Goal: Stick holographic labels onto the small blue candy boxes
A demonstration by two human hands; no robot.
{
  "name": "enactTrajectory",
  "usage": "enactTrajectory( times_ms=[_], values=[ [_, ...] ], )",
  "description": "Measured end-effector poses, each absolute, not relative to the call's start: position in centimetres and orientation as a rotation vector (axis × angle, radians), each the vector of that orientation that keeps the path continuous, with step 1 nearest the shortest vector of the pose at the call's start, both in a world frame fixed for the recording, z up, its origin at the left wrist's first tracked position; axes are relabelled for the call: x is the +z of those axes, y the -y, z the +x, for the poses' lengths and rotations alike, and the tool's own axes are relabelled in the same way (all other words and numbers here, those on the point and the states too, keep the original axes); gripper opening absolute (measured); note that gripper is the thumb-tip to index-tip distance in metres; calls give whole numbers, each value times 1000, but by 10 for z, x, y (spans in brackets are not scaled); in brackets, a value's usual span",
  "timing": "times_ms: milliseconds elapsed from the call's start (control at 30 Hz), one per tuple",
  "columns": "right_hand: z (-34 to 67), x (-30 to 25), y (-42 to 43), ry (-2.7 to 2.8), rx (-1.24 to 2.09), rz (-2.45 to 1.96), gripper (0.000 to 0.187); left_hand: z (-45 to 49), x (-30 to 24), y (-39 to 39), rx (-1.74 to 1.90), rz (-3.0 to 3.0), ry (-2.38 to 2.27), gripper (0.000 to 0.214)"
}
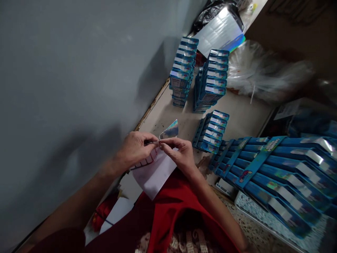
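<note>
My left hand (137, 147) pinches the top edge of a sheet with a reddish grid (146, 162) between thumb and forefinger. A thin dark edge also shows between those fingers, too small to name. My right hand (180, 151) is closed in a pinch and meets the left fingertips; what lies in it is too small to make out. From just above the fingertips a shiny holographic piece (170, 130) sticks up. Below both hands a white paper (155, 177) hangs over a red garment (176, 196) on my lap.
Stacks of blue cartons with white labels (183, 63) (214, 75) (212, 131) stand on a pale table (168, 105) beside a grey wall (79, 70). Large banded blue packs (273, 175) fill the right. Behind lie a silvery holographic sheet (219, 31) and clear plastic bags (263, 70).
</note>
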State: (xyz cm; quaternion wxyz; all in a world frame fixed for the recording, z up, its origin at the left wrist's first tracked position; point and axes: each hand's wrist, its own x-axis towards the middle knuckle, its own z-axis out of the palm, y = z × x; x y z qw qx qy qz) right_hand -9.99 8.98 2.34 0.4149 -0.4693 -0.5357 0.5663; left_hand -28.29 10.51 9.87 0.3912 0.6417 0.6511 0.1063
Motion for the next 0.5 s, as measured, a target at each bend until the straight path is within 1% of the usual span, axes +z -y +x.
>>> enactTrajectory(
  times_ms=[100, 333, 500],
  values=[
    [-101, 23, -88, 1305, 1450, -1189, 15, -283, 97, -106, 247, 1635, -1663, 20],
    [-104, 24, -92, 1326, 1383, -1221, 11, -281, 95, -109, 259, 1641, -1638, 21],
    [-105, 19, -96, 1302, 1414, -1217, 13, -283, 92, -113, 246, 1628, -1634, 23]
  ],
)
